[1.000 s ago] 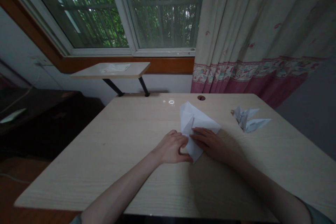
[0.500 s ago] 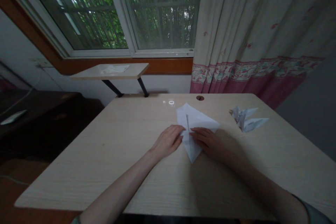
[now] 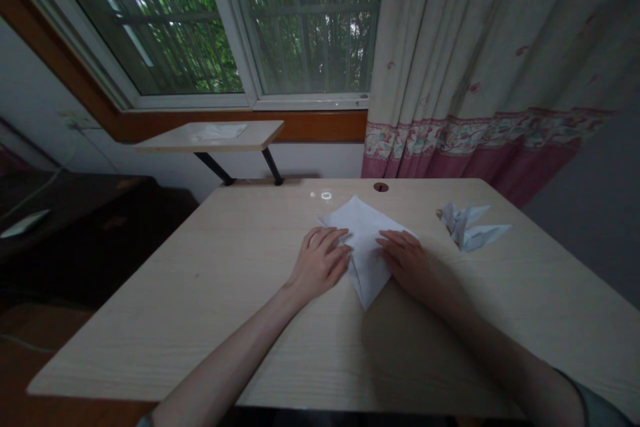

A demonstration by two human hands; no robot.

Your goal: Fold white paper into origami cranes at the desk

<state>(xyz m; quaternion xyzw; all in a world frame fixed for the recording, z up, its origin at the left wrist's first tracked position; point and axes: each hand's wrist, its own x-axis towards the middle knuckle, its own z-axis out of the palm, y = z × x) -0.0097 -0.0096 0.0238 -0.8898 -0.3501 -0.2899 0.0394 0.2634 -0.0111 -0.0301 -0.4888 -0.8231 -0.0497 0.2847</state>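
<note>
Head view: white paper (image 3: 367, 237) lies on the table (image 3: 210, 307), ahead of the person, right of the middle. Folded, roughly kite-shaped, one corner toward the window, one narrow corner toward the person. A fold line or layer edge runs up from the near corner, close to the left fingers. Number of layers: cannot tell.

Left hand (image 3: 320, 259) at the paper's left edge, palm down, fingers extended over that side. Right hand (image 3: 407, 263) at the right edge, palm down, fingertips on the paper, fingers slightly bent. Hands apart from each other, a strip of paper showing between them. Both fairly flat, fingers extended; whether the left thumb goes under the edge, cannot tell. Shadow falls on the table below the right hand. Grayish sleeve (image 3: 583, 397) on the right arm.

Right of the paper, well apart from it: folded bird (image 3: 465, 230), whitish paper, pointed wings, on the table. Small brownish bit at its left tip, too small to tell. Round hole (image 3: 381, 187) near the table's far edge, bright ring-shaped spot left of it.

Farther out: raised shelf (image 3: 170, 146) on black legs, far left, crumpled white sheet (image 3: 220, 131) on top. Window (image 3: 305, 47) behind, greenery outside. Floral curtain (image 3: 440, 67) right. Dark furniture (image 3: 95, 197) far left.
</note>
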